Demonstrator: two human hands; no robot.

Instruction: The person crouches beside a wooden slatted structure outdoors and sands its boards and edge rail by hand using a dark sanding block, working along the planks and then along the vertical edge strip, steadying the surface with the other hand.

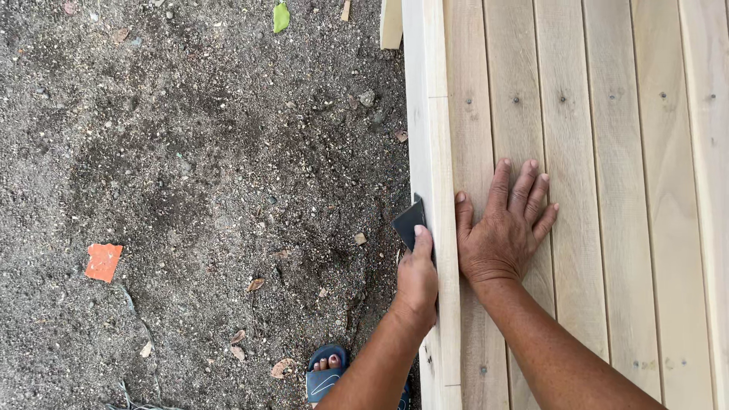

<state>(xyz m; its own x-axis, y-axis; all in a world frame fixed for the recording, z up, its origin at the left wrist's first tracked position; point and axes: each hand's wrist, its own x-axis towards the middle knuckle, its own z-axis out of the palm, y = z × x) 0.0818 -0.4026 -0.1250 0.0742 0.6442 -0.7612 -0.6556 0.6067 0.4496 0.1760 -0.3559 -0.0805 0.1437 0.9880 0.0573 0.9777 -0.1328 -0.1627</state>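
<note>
Currently sanding side edge of slatted wooden panel [577,152]. Left hand [417,277] pinches dark sandpaper [408,222] against edge; right hand [505,228] flat, fingers spread, bracing top. Next stroke likely calls for steady pressure along edge.

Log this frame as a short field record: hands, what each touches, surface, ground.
view: head camera, looking down
left hand: presses a dark sheet of sandpaper against the outer side face of the wooden panel
right hand: flat, fingers spread, palm down on top of the panel's pale boards
panel: planks side by side, nail heads showing, edge rail on its left
ground: dark gravelly soil
on ground: orange fragment, green leaf, dry leaves
foot: toes in a blue sandal, bottom edge
</note>
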